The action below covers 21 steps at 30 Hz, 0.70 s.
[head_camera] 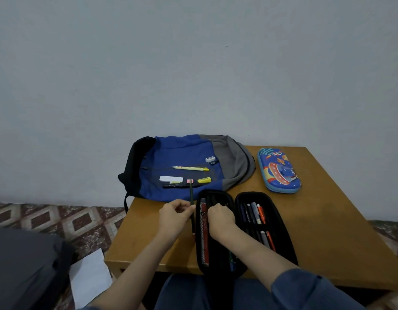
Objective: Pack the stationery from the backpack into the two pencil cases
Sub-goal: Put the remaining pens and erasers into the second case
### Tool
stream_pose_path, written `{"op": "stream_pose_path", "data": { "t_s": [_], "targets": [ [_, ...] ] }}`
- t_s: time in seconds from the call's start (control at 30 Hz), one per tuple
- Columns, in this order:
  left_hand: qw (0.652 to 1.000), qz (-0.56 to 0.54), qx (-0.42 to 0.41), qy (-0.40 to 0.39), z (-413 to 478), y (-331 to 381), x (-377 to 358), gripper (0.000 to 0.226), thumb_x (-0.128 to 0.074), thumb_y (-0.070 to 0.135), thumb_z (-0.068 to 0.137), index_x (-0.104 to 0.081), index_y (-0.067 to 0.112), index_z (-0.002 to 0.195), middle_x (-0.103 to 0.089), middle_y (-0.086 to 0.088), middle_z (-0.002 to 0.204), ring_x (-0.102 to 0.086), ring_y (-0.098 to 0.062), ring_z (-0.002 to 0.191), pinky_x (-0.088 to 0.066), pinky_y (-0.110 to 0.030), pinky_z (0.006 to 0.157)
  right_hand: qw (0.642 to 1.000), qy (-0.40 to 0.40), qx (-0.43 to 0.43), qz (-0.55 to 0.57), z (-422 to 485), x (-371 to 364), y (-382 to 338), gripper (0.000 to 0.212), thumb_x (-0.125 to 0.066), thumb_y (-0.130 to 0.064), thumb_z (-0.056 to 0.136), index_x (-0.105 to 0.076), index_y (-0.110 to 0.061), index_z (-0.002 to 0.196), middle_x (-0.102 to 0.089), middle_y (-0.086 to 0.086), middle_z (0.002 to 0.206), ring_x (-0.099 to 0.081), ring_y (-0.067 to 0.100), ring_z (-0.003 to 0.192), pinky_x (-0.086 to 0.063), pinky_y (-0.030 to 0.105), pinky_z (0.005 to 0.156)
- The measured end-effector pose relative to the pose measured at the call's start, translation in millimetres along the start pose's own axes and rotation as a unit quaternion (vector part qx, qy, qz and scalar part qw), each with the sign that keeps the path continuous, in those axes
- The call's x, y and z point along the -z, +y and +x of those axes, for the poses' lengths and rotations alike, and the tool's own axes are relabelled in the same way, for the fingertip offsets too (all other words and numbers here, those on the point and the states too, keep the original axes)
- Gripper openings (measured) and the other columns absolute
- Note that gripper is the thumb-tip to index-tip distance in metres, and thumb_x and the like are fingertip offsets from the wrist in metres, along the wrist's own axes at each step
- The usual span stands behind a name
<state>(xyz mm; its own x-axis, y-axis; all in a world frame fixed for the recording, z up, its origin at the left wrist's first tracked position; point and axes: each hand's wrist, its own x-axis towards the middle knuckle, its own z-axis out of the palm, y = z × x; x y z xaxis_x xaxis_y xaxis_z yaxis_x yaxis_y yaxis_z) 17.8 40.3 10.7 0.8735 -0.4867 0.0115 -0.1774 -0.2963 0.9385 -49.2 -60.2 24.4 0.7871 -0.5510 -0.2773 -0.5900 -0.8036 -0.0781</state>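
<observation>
The left hand [176, 212] pinches a dark pencil [192, 206] upright beside the open black case [245, 231], likely to slot it in; the right hand [220, 220] is curled on the case's left half, probably steadying it. A second case [279, 171] sits zipped on the counter [327, 231]. About seven items lie on the one backpack [182, 153]

Black pencil case [249, 222] open flat; blue case [279, 171] closed; backpack [184, 166] flat.
</observation>
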Motion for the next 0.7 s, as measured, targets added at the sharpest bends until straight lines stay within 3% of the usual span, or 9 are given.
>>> {"op": "stream_pose_path", "data": {
  "t_s": [0.2, 0.33, 0.43, 0.5, 0.6, 0.7],
  "targets": [
    [1.0, 0.005, 0.008, -0.023, -1, 4, -14, 0.005, -0.067, 0.011, 0.083, -0.063, 0.015, 0.082, -0.065, -0.005, 0.08, -0.065, -0.018, 0.078, -0.057, -0.03, 0.072, 0.999, 0.016, 0.013, 0.037, -5, 8, 12, 0.03, -0.053, -0.004, 0.09, -0.055, -0.001, 0.12, -0.052, 0.015, 0.126, -0.053, 0.031, 0.117, -0.048, 0.034, 0.089],
    [1.0, -0.006, 0.02, -0.015, 0, 11, -26, 0.005, -0.067, 0.009, 0.083, -0.062, 0.011, 0.084, -0.065, -0.009, 0.083, -0.066, -0.019, 0.076, -0.058, -0.027, 0.067, 0.995, 0.016, 0.003, 0.095, -8, 10, 22, 0.029, -0.059, -0.011, 0.087, -0.056, -0.001, 0.113, -0.054, 0.016, 0.12, -0.057, 0.033, 0.11, -0.05, 0.034, 0.082],
    [0.999, 0.018, 0.044, -0.017, 0, 10, -37, 0.008, -0.067, 0.007, 0.083, -0.06, 0.007, 0.089, -0.063, -0.009, 0.084, -0.063, -0.013, 0.068, -0.057, -0.023, 0.061, 0.982, 0.01, -0.029, 0.189, -8, 11, 34, 0.015, -0.06, -0.015, 0.086, -0.059, -0.001, 0.087, -0.063, 0.019, 0.103, -0.067, 0.034, 0.091, -0.056, 0.035, 0.07],
    [0.997, 0.061, 0.054, -0.017, -1, 6, -45, 0.012, -0.068, 0.009, 0.083, -0.061, 0.006, 0.092, -0.062, -0.003, 0.079, -0.061, -0.01, 0.067, -0.057, -0.025, 0.063, 0.972, 0.01, -0.044, 0.232, -6, 10, 39, 0.024, -0.058, -0.016, 0.085, -0.051, -0.005, 0.065, -0.067, 0.02, 0.085, -0.07, 0.032, 0.072, -0.058, 0.034, 0.06],
    [0.985, 0.165, 0.038, -0.015, -4, 2, -51, 0.012, -0.069, 0.014, 0.082, -0.063, 0.01, 0.091, -0.065, -0.003, 0.084, -0.063, -0.015, 0.077, -0.055, -0.024, 0.068, 0.964, 0.011, -0.04, 0.263, -3, 6, 42, 0.032, -0.058, -0.013, 0.085, -0.046, -0.007, 0.055, -0.065, 0.018, 0.069, -0.062, 0.02, 0.049, -0.054, 0.029, 0.05],
    [0.964, 0.259, 0.015, -0.055, -6, 7, -49, 0.011, -0.067, 0.018, 0.084, -0.066, 0.012, 0.092, -0.063, -0.001, 0.088, -0.062, -0.014, 0.083, -0.05, -0.02, 0.066, 0.957, 0.013, -0.044, 0.287, 0, 3, 46, 0.036, -0.059, -0.013, 0.084, -0.042, -0.009, 0.052, -0.051, 0.007, 0.052, -0.052, 0.015, 0.04, -0.046, 0.022, 0.039]
  ]
}}
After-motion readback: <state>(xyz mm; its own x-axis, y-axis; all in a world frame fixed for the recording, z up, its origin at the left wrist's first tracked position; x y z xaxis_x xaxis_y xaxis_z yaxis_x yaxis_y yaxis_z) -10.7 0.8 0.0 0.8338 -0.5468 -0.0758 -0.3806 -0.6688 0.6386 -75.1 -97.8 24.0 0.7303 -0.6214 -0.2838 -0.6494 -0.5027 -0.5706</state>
